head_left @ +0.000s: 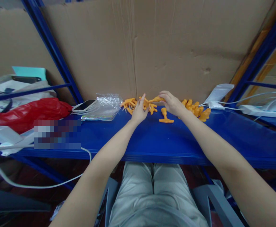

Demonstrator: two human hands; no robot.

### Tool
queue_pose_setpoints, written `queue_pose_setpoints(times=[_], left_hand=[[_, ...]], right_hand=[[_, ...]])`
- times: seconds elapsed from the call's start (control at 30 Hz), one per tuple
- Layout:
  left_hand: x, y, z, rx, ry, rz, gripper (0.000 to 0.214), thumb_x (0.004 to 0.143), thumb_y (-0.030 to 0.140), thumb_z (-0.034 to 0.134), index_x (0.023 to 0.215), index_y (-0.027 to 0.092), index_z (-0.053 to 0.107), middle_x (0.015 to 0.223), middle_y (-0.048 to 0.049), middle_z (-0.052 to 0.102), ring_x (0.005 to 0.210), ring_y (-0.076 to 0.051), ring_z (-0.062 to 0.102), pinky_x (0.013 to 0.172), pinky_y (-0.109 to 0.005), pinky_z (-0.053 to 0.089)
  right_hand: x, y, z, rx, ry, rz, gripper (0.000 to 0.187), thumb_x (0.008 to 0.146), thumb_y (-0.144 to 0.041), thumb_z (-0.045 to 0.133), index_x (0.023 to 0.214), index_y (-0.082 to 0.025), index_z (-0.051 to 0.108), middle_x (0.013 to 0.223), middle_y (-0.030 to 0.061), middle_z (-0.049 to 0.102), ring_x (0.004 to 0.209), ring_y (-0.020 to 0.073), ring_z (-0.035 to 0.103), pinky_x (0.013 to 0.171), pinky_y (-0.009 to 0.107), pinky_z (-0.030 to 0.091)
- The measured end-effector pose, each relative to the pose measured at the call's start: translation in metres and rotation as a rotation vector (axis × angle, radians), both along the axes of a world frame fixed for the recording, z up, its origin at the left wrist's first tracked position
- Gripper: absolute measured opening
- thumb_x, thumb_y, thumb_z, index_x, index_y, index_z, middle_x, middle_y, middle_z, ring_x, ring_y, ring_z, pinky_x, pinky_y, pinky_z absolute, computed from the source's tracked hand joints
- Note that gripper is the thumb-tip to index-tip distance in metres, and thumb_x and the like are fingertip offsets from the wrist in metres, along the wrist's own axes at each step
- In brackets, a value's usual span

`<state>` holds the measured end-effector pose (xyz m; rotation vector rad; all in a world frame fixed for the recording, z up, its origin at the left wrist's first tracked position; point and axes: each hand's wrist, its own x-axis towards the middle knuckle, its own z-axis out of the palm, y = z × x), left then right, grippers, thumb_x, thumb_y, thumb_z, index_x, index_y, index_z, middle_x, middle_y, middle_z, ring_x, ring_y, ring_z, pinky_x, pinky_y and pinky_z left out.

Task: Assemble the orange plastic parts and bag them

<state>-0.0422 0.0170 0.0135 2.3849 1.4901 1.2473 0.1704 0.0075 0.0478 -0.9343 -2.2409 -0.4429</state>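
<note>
Position: a seated person works at a blue bench (152, 142) backed by cardboard (176, 47).
Left hand (139, 111): raised at the far edge, its grip pinching one end of an orange plastic part (152, 101).
Right hand (172, 102): curled over the other end of the same part, its grip closed on it; the fingertips are hidden, so the exact hold is not certain.
Part location: held between both hands just above the bench, near the cardboard.
Left pile (129, 105): more orange pieces, just beside the left hand.
Right pile (197, 112): orange pieces, just behind the right wrist.
Loose piece (165, 117): a T-shaped orange item standing alone on the bench between the hands.
Handling judgement: the part looks light, stiff and smooth; its thin prongs may snap or snag, so the thicker stem seems the safer place to hold.
Surroundings: clear plastic bag (105, 107) and phone (84, 105) to the left; red bag (26, 113) further left; white cable (247, 101) to the right.
</note>
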Motion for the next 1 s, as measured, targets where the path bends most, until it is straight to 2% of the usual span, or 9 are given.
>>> queue_pose_setpoints(times=[0.1, 0.17, 0.23, 0.33, 0.4, 0.6, 0.73, 0.83, 1.0], left_hand=[[-0.003, 0.005, -0.001, 0.016, -0.031, 0.017, 0.063, 0.089, 0.014, 0.051, 0.151, 0.021, 0.042, 0.134, -0.0135, 0.063, 0.125, -0.025, 0.059, 0.107, -0.043, 0.047], [-0.005, 0.007, 0.001, 0.018, -0.009, 0.063, 0.051, 0.087, 0.013, 0.053, 0.137, 0.020, 0.057, 0.125, -0.0109, 0.068, 0.119, -0.025, 0.062, 0.105, -0.042, 0.049], [-0.006, 0.005, 0.004, 0.027, 0.041, 0.107, 0.042, 0.086, 0.014, 0.055, 0.127, 0.021, 0.065, 0.121, -0.0097, 0.069, 0.119, -0.026, 0.061, 0.105, -0.042, 0.048], [-0.004, -0.005, 0.009, 0.042, 0.131, 0.105, 0.040, 0.087, 0.015, 0.056, 0.124, 0.023, 0.066, 0.122, -0.0099, 0.067, 0.119, -0.027, 0.061, 0.104, -0.041, 0.048], [0.001, -0.013, 0.012, 0.058, 0.171, 0.078, 0.039, 0.087, 0.015, 0.055, 0.124, 0.022, 0.065, 0.123, -0.0101, 0.066, 0.119, -0.027, 0.060, 0.104, -0.041, 0.048], [0.011, -0.027, 0.018, 0.123, 0.169, -0.009, 0.027, 0.091, 0.019, 0.052, 0.116, 0.021, 0.063, 0.118, -0.0089, 0.065, 0.116, -0.025, 0.060, 0.103, -0.040, 0.048], [0.014, -0.032, 0.018, 0.134, 0.162, -0.042, 0.024, 0.093, 0.020, 0.051, 0.114, 0.022, 0.061, 0.113, -0.0074, 0.063, 0.110, -0.024, 0.061, 0.100, -0.039, 0.049], [0.013, -0.033, 0.018, 0.139, 0.148, -0.038, 0.025, 0.092, 0.018, 0.050, 0.114, 0.022, 0.062, 0.113, -0.0077, 0.062, 0.108, -0.024, 0.061, 0.099, -0.038, 0.049], [0.008, -0.030, 0.017, 0.132, 0.150, -0.008, 0.030, 0.091, 0.013, 0.048, 0.115, 0.021, 0.062, 0.114, -0.0083, 0.062, 0.112, -0.024, 0.061, 0.099, -0.037, 0.049]], right_hand=[[-0.004, 0.000, -0.006, -0.045, -0.035, -0.004, 0.036, 0.099, -0.026, 0.036, 0.130, -0.018, 0.054, 0.139, 0.0177, 0.054, 0.132, 0.0265, 0.050, 0.107, 0.045, 0.043], [-0.006, 0.000, -0.007, -0.092, -0.052, -0.046, 0.037, 0.099, -0.028, 0.039, 0.130, -0.017, 0.054, 0.134, 0.0171, 0.057, 0.126, 0.0275, 0.054, 0.103, 0.044, 0.046], [-0.006, 0.000, -0.007, -0.166, -0.095, -0.109, 0.037, 0.096, -0.028, 0.045, 0.129, -0.016, 0.057, 0.127, 0.0164, 0.061, 0.117, 0.0279, 0.058, 0.097, 0.041, 0.047], [-0.005, -0.002, -0.001, -0.263, -0.207, -0.222, 0.034, 0.092, -0.026, 0.052, 0.121, -0.013, 0.063, 0.118, 0.0165, 0.065, 0.110, 0.0285, 0.061, 0.094, 0.039, 0.047], [-0.004, -0.006, 0.003, -0.260, -0.263, -0.295, 0.029, 0.090, -0.023, 0.054, 0.115, -0.013, 0.067, 0.115, 0.0169, 0.066, 0.109, 0.0300, 0.060, 0.098, 0.042, 0.044], [0.002, -0.026, 0.010, -0.040, -0.187, -0.410, 0.026, 0.090, -0.015, 0.048, 0.111, -0.018, 0.063, 0.116, 0.0132, 0.065, 0.114, 0.0312, 0.054, 0.115, 0.060, 0.021], [0.005, -0.031, 0.006, 0.017, -0.148, -0.413, 0.029, 0.090, -0.010, 0.040, 0.111, -0.020, 0.058, 0.112, 0.0118, 0.065, 0.110, 0.0301, 0.054, 0.116, 0.061, 0.017], [0.004, -0.030, 0.005, -0.044, -0.141, -0.397, 0.028, 0.090, -0.014, 0.043, 0.114, -0.018, 0.057, 0.110, 0.0136, 0.067, 0.109, 0.0308, 0.057, 0.116, 0.060, 0.019], [0.000, -0.031, 0.005, -0.292, -0.088, -0.318, 0.030, 0.095, -0.028, 0.048, 0.121, -0.018, 0.059, 0.120, 0.0142, 0.068, 0.116, 0.0308, 0.060, 0.116, 0.063, 0.019]])
